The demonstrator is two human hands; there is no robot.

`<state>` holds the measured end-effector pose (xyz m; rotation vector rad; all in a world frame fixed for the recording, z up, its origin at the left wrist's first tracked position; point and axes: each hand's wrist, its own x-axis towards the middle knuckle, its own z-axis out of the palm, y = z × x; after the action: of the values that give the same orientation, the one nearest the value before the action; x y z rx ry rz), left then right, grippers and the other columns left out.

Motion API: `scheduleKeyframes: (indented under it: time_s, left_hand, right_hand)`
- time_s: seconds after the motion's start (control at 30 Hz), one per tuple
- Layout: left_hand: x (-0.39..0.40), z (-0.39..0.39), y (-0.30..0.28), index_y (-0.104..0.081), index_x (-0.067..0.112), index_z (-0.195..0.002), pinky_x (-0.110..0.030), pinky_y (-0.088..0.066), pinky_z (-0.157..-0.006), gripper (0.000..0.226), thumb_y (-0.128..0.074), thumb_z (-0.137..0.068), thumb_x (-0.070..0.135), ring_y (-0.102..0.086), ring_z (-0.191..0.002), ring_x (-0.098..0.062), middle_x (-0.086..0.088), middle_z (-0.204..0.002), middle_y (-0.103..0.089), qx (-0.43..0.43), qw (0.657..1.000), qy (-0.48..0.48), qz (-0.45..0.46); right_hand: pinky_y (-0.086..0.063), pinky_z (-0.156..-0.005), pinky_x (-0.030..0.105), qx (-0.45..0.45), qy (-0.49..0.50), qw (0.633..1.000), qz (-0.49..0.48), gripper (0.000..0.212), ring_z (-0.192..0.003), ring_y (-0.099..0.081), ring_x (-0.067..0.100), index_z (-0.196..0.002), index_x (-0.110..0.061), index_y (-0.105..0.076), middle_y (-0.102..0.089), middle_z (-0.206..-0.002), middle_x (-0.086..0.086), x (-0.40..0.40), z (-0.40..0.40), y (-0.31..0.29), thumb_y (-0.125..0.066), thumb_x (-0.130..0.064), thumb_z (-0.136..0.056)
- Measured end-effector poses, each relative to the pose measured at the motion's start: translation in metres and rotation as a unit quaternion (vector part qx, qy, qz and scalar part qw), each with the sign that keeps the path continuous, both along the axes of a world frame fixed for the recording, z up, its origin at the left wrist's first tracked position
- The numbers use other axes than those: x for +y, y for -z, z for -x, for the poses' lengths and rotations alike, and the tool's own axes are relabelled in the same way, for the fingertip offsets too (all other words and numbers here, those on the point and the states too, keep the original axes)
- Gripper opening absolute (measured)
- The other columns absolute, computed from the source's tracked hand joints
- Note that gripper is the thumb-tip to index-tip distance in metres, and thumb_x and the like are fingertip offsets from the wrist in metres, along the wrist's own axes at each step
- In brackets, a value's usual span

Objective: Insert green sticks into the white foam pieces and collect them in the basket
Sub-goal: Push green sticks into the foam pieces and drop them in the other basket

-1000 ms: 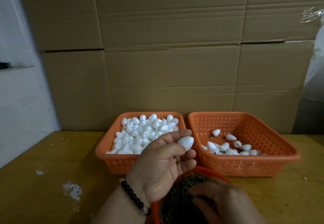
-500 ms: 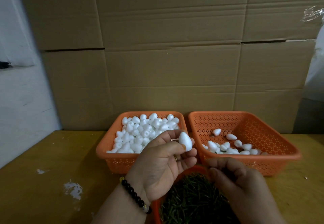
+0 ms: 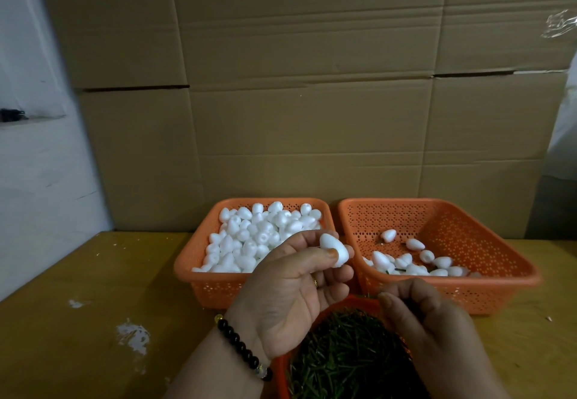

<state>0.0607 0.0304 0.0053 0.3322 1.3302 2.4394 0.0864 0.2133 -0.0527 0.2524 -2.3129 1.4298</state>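
My left hand [image 3: 292, 289] pinches a white egg-shaped foam piece [image 3: 334, 250] between thumb and fingers, above the gap between the two orange baskets. My right hand [image 3: 431, 327] hovers just right of it with fingers curled together; a thin green stick tip seems to show at its fingertips, though this is hard to make out. Below both hands sits a red bowl [image 3: 282, 367] full of green sticks [image 3: 343, 352]. The left orange basket [image 3: 199, 277] is heaped with plain foam pieces. The right orange basket [image 3: 499, 286] holds several foam pieces with sticks.
Both baskets stand on a yellowish wooden table [image 3: 93, 320] with white smears at the left. A wall of cardboard boxes [image 3: 312, 102] rises right behind the baskets. A pale wall is at the far left.
My right hand has risen out of the stick bowl and moved up toward the foam piece. My left hand has turned the foam piece slightly and stays in place.
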Motion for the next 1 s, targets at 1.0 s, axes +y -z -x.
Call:
scheduleKeyframes:
  time_s: [1.0]
  left_hand:
    - [-0.0009, 0.0058, -0.0025, -0.065, -0.01, -0.111, -0.025, -0.057, -0.055, 0.045, -0.069, -0.067, -0.004, -0.064, -0.068, -0.019, -0.024, -0.1, -0.063, -0.156, 0.972, 0.01, -0.175]
  right_hand:
    - [-0.04, -0.043, 0.02, 0.006, 0.003, 1.0, -0.005, 0.014, -0.045, -0.053, 0.012, -0.07, -0.033, -0.059, -0.064, -0.061, 0.004, -0.0082, -0.009, -0.0053, -0.058, -0.031, -0.084]
